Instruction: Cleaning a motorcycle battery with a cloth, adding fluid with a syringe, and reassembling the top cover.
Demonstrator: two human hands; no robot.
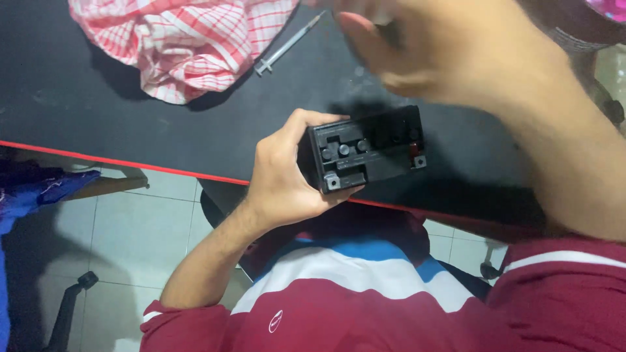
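Battery [365, 151], small black box, gripped by left hand [283, 173] at near worktop [98, 124] edge, terminals up for access; right hand [443, 55] blurred above, fingers' state unclear.

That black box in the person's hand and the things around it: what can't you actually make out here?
- Right hand: motion-blurred in the head view; whether it holds anything cannot be told.
- Black box: its near end is covered by the left hand, and its underside faces away.
- Checked cloth: cut off by the top edge.
- Syringe: its tip runs behind the blurred hand.
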